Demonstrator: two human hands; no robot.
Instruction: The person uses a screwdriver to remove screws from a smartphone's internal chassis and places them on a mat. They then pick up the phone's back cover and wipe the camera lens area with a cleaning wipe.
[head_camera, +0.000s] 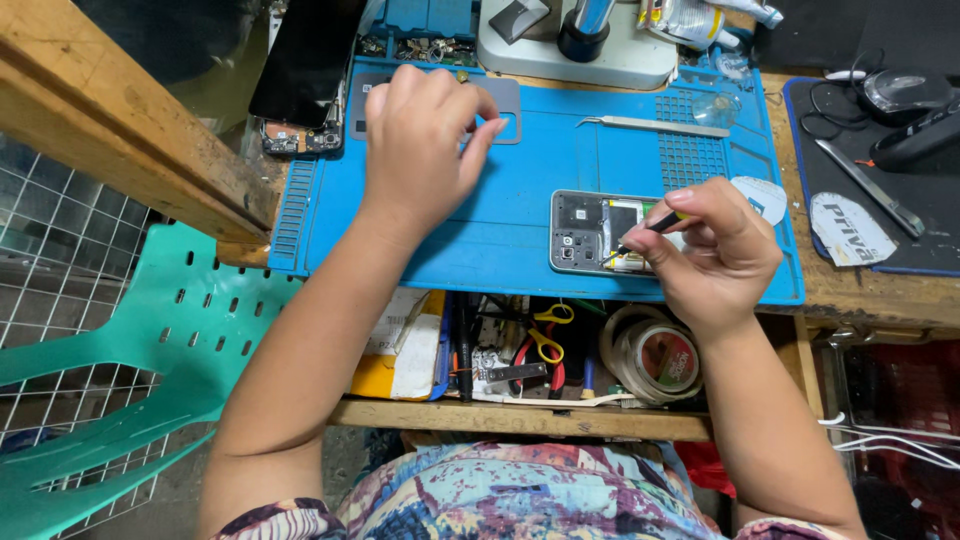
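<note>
Right hand (715, 250), fingers clamped on a screwdriver (655, 224), tip over the opened phone (600, 232); left hand (425, 125), fingers curled together above a grey back cover (510, 105).

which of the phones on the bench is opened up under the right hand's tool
The grey opened phone lying on the blue mat, its insides exposed beneath the right hand. The other, a black-screened phone, leans at the mat's far left corner, untouched.

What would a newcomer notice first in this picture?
Probably the bright blue work mat covering the bench, with an opened phone lying on its right part. The right hand holds a thin tool against the phone's inside, while the left hand reaches to a grey panel at the mat's far edge.
</note>
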